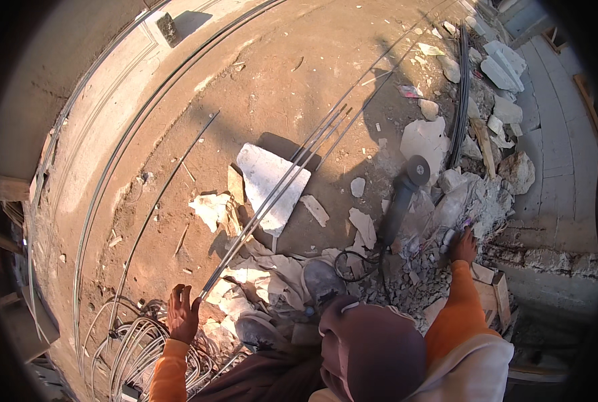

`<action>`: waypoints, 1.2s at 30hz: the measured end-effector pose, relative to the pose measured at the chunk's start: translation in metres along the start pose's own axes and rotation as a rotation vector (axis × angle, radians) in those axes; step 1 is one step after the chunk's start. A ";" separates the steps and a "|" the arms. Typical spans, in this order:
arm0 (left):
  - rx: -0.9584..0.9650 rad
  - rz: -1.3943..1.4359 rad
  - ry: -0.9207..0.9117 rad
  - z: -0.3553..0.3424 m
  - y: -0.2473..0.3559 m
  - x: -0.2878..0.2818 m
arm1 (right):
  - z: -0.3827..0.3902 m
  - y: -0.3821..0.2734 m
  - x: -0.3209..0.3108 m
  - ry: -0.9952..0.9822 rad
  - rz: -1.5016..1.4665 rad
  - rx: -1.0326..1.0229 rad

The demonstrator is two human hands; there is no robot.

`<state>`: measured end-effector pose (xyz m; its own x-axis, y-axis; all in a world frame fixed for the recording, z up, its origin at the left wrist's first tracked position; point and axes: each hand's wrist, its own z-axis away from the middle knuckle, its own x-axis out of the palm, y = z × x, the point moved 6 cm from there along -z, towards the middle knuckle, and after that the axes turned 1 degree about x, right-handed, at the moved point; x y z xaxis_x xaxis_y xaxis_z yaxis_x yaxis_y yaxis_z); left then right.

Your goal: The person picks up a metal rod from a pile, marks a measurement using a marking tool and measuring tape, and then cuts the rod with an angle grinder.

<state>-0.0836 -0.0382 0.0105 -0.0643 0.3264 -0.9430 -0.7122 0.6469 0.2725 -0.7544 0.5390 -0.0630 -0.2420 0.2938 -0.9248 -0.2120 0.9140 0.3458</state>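
Observation:
My left hand (182,313) is open, its fingers apart and slightly curved, beside the near ends of several thin steel rods (247,231). The rods run away to the far right across a white broken slab (265,175). My right hand (463,249) reaches down to the grey rubble (476,211) at the right, close to a small purple thing. Its fingertips are too small and hidden to show whether they hold anything. An angle grinder (401,201) lies on the ground left of that hand, its disc at the far end and a black cord at the near end.
Coiled wire (135,352) lies at the lower left. More long rods (141,114) curve along the left, and a dark bundle of bars (461,94) lies at the right among stone chunks (517,171). Torn paper (272,275) spreads by my shoes (322,278). A concrete ledge (547,275) borders the right.

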 end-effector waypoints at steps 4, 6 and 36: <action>-0.161 0.036 -0.046 0.043 -0.027 0.006 | 0.018 -0.021 -0.023 0.252 -0.008 -0.077; -0.207 0.020 -0.065 0.065 -0.040 0.017 | 0.035 -0.082 -0.073 0.346 -0.151 -0.202; -0.221 0.153 0.021 0.150 -0.095 0.043 | 0.273 -0.512 -0.209 -1.876 -1.918 -0.107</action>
<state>0.0859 0.0176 -0.0277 -0.1957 0.3934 -0.8983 -0.8283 0.4241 0.3662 -0.3366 0.0859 -0.0904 0.6146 -0.4007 0.6794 0.7851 0.3941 -0.4778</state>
